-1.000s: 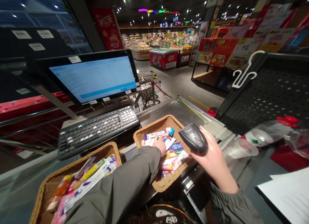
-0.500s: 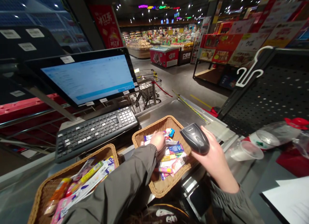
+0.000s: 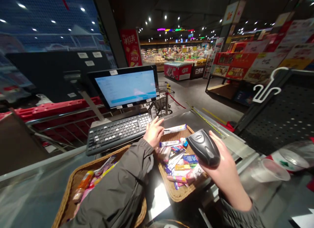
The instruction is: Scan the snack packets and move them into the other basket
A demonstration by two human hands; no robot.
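Note:
My right hand [image 3: 222, 165] grips a black handheld barcode scanner [image 3: 203, 147], held over the right side of a wicker basket [image 3: 180, 196] full of small candy packets. My left hand [image 3: 153, 132] is raised above that basket's far rim and pinches a long white wrapped candy stick [image 3: 174, 128], held level. My grey left sleeve [image 3: 117, 192] crosses a second wicker basket [image 3: 70, 185] of packets at the lower left.
A black keyboard [image 3: 117, 133] and a lit checkout screen [image 3: 127, 87] stand just behind the baskets. A clear plastic cup [image 3: 270, 170] and a lidded container [image 3: 294, 154] lie at the right. A black perforated panel [image 3: 282, 113] rises beyond them. A shopping cart [image 3: 163, 98] stands in the aisle.
My left hand has come up out of the basket with the white candy stick pinched in it. The view has shifted, and the scanner hand has stayed over the basket.

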